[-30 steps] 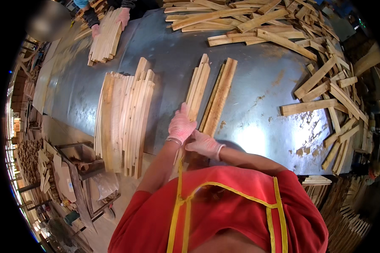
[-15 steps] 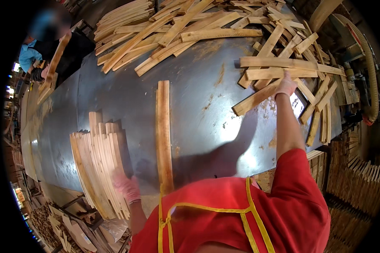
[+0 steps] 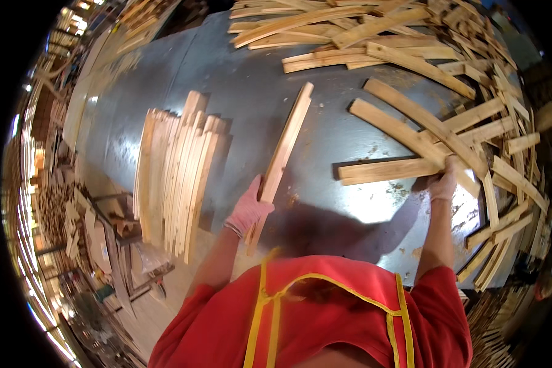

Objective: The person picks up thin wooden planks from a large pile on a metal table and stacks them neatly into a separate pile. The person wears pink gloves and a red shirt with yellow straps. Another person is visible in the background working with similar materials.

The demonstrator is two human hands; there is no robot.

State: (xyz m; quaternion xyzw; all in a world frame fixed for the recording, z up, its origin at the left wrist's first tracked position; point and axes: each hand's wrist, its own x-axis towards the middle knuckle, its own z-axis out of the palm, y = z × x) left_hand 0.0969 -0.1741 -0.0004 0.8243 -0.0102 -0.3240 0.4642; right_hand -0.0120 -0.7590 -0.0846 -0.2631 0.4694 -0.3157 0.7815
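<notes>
Examining both hands, we find the left hand's (image 3: 250,207) fingers wrapped around a wooden strip (image 3: 289,138) over the metal table (image 3: 242,116), the right hand (image 3: 443,183) touching crossed planks (image 3: 405,138), its finger opening indeterminable.

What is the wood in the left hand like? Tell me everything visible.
The wood is pale brown, long and narrow; its stepped far end suggests perhaps two strips together. The gloved left hand grips it toward its near end. It slants away to the right over the grey metal table; whether it touches the table is unclear.
</notes>
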